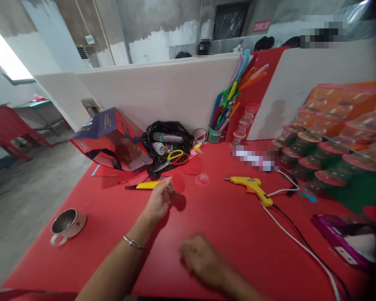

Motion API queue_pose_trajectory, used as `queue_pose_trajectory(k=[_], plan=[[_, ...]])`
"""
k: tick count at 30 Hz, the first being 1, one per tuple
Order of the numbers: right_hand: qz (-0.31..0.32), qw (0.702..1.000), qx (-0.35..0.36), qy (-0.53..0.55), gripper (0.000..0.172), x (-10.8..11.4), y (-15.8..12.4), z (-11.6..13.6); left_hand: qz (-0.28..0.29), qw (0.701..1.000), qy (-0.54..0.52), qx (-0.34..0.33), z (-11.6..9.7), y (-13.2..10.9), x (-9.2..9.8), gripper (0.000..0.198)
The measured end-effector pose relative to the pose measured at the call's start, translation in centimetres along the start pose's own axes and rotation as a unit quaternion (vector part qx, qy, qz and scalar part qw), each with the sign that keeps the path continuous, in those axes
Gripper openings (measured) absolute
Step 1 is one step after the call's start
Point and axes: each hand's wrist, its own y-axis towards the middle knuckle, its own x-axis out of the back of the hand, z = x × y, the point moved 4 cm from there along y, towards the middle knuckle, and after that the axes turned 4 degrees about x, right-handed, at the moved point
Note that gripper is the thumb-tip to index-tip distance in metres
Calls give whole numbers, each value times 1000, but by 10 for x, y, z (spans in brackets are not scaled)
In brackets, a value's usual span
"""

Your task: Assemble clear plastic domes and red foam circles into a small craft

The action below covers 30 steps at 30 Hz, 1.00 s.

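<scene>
Left hand (161, 200) pinches a round, smooth-faced red piece (178, 183).

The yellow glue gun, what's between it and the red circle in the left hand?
In the head view, a clear round plastic piece lies on the red table between the red circle in the left hand and the yellow glue gun.

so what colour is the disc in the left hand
Red; the disc shows best in the head view.
</scene>
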Motion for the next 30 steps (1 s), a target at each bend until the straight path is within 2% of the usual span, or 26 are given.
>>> queue_pose_trajectory(k=[1,2,5,8,14,19,30], plan=[[-55,998,17,-14,49,24,6,-8,0,1000,6,6,8,4,-4,36],[-111,993,20,-29,58,46,14,-18,2,1000,9,8,15,7,-7,37],[-253,963,44,-82,53,96,39,-40,19,999,24,13,27,14,-11,39],[-321,937,83,-114,44,110,56,-50,30,999,33,3,28,17,-5,39],[-279,920,187,-204,36,99,63,-42,54,998,18,19,28,20,3,41],[-278,918,180,-220,38,104,64,-48,71,997,3,33,30,22,-2,45],[-257,907,206,-262,38,100,67,-44,55,998,20,26,30,23,-3,43]])
